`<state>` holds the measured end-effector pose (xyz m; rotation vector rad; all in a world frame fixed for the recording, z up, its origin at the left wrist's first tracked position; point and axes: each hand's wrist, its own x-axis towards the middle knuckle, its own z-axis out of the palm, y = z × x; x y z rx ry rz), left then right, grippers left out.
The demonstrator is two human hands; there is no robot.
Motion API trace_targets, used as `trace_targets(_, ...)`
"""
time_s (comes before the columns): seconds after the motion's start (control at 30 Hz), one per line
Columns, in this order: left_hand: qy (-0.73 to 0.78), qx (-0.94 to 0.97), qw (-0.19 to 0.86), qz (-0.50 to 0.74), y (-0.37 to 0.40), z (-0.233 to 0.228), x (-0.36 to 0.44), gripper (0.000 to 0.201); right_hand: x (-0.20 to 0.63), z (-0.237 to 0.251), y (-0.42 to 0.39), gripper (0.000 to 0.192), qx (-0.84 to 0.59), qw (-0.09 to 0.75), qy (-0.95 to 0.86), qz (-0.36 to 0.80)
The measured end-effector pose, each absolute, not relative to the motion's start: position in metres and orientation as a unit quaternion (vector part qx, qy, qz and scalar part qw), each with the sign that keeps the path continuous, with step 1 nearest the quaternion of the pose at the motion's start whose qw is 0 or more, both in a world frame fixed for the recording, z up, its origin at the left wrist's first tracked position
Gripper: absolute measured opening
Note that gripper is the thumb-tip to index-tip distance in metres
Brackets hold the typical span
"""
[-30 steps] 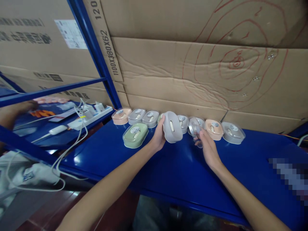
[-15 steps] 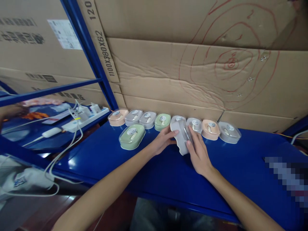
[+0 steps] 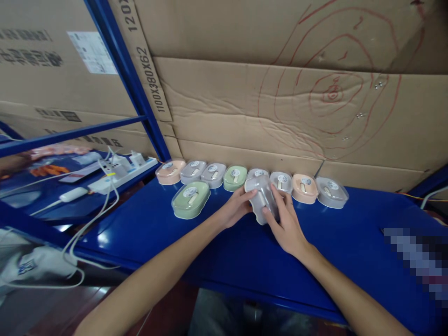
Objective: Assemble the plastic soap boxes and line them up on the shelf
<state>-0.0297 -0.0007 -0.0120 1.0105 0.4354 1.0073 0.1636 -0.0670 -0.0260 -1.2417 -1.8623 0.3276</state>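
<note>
Between both hands, above the blue table, is a small grey plastic box with a clear lid (image 3: 258,196), tilted, its lid side facing me. My left hand (image 3: 236,206) grips its left edge, thumb on the lid. My right hand (image 3: 287,223) holds it from the right, with fingers along the upper edge and thumb across the lid. Behind it runs a row of like boxes, including a grey box (image 3: 281,182), a peach box (image 3: 305,189) and a green box (image 3: 235,177). Another green box (image 3: 191,199) sits in front of the row to the left.
A cardboard wall (image 3: 224,102) with red rings drawn on it backs the blue table (image 3: 224,261). On the left are a blue metal frame (image 3: 121,56), a white power strip (image 3: 122,175) and loose white cables (image 3: 84,224). Another person's hand (image 3: 10,164) shows at the left edge.
The grey box has turned in my hands, so its lid faces me more now. My right thumb has shifted left across the lid. The row of boxes has stayed in place.
</note>
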Motion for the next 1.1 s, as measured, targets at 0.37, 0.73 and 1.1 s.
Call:
trace_targets(0.37, 0.264, 0.418, 0.713, 0.498, 0.000, -0.001, -0.033, 0.048, 0.167, -0.026, -0.054, 0.065, -0.479, 0.522, -0.653, 0.267)
trace_targets(0.73, 0.262, 0.465, 0.683, 0.500, 0.007, 0.002, -0.038, 0.050, 0.168, -0.015, -0.053, 0.052, -0.413, 0.521, -0.469, 0.582)
trace_targets(1.1, 0.268, 0.534, 0.635, 0.489, 0.013, 0.000, -0.043, 0.068, 0.247, 0.030, -0.047, 0.063, -0.540, 0.652, -0.432, 0.310)
